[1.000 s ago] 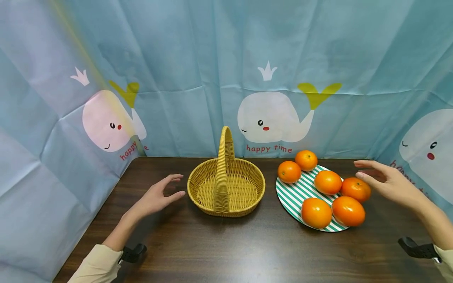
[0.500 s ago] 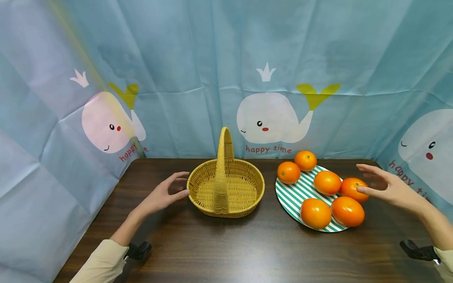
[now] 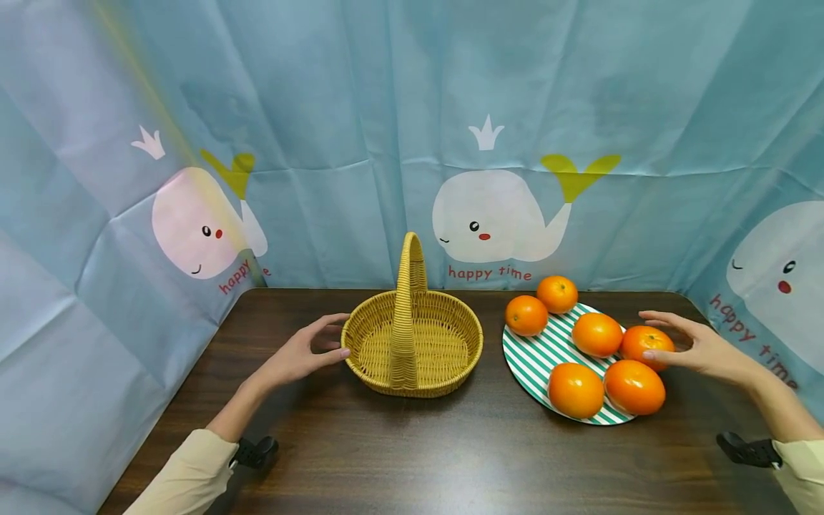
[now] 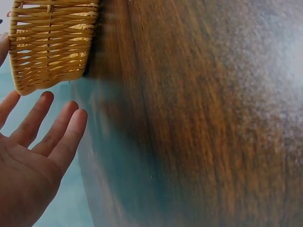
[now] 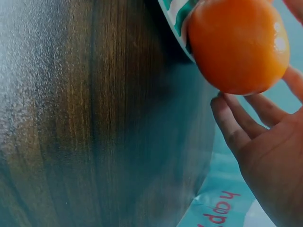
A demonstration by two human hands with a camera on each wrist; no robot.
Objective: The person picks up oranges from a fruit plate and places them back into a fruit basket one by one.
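Observation:
A yellow wicker basket (image 3: 444,347) with an upright handle stands mid-table. My left hand (image 3: 299,355) is at its left rim, thumb by the edge and fingers spread behind. In the left wrist view those fingers (image 4: 66,135) reach toward the woven side with relaxed bends; firm contact cannot be told. On the right, several oranges lie on a green-and-white striped plate (image 3: 537,352). My right hand (image 3: 717,352) stands around the rightmost orange (image 3: 646,338), thumb in front, fingers behind. From the right wrist, the fingers lie loosely beside an orange (image 5: 239,45), near or touching it.
Two oranges sit at the plate's back-left edge, including the rear orange (image 3: 557,294). Two larger oranges lie at its front, among them the front orange (image 3: 576,390). A blue whale-print curtain (image 3: 360,214) hangs behind the dark wooden table (image 3: 412,450).
My left hand has moved right to the basket's rim. My right hand has come lower and slightly left, its thumb now in front of the rightmost orange. Basket and plate have stayed put.

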